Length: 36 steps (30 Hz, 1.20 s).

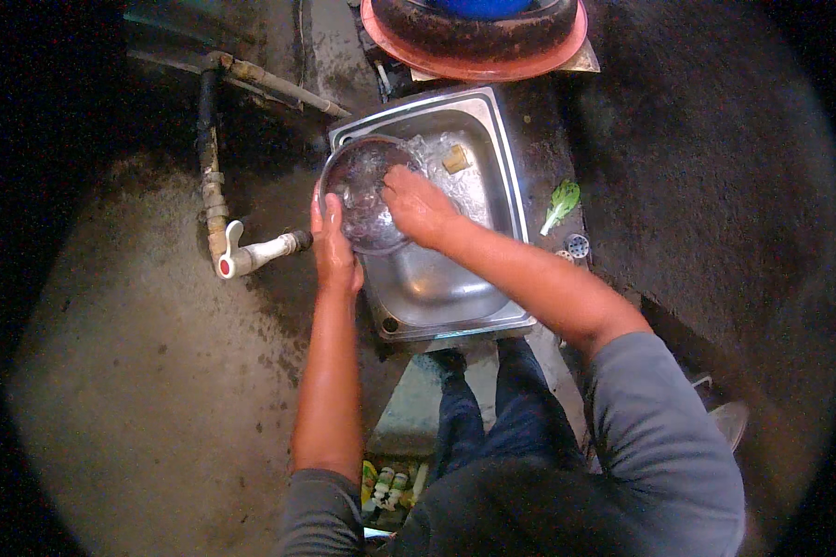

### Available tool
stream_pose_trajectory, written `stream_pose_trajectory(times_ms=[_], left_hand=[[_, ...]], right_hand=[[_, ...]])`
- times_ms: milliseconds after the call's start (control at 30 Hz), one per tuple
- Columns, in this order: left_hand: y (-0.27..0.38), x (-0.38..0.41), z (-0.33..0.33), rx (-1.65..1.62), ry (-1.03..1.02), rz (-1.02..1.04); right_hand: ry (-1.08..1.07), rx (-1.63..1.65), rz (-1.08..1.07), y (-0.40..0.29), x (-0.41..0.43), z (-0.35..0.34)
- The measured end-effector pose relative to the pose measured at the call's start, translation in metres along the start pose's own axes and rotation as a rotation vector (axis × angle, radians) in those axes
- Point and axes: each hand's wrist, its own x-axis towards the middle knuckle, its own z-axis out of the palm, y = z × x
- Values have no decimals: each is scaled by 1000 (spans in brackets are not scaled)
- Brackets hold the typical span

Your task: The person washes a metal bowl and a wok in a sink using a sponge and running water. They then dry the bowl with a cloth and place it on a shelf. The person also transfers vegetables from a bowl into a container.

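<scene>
A round, clear bowl or lid (pixel 369 202) is tilted over the left part of a stainless steel sink (pixel 439 278), under what looks like running or splashing water. My left hand (pixel 336 244) grips its near left edge, the thumb on the inner side. My right hand (pixel 418 205) reaches over its right side with the fingers curled against or just above the surface; whether they hold anything is hidden. Water splashes in the basin beside it. A small yellowish block, perhaps a sponge (pixel 454 159), lies in the far part of the basin.
A white tap with a lever (pixel 240 256) joins the pipe left of the sink. To the right lie a green leaf (pixel 561 205) and a small perforated strainer (pixel 577 245). Beyond the far rim stands a red basin (pixel 474 69) with a dark ring and something blue. Bottles (pixel 389 487) stand low near my legs.
</scene>
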Motion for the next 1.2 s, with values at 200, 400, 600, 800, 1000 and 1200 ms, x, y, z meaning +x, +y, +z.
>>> stream_pose_trajectory(times_ms=[200, 400, 600, 800, 1000, 1200], left_hand=[[-15, 3, -3, -166, -43, -50], [-21, 13, -22, -355, 35, -256], [-26, 2, -26, -175, -12, -128], [-44, 5, -25, -174, -11, -294], [-33, 20, -40, -116, -36, -226], [-16, -2, -15, 31, -65, -75]], right_hand=[[-290, 864, 489, -84, -2, 9], [-20, 860, 467, -104, 1, -24], [-459, -121, -67, -14, -21, -58], [124, 201, 227, -9, 21, 1], [-320, 814, 358, -59, 9, -3], [-115, -58, -145, 6, -18, -19]])
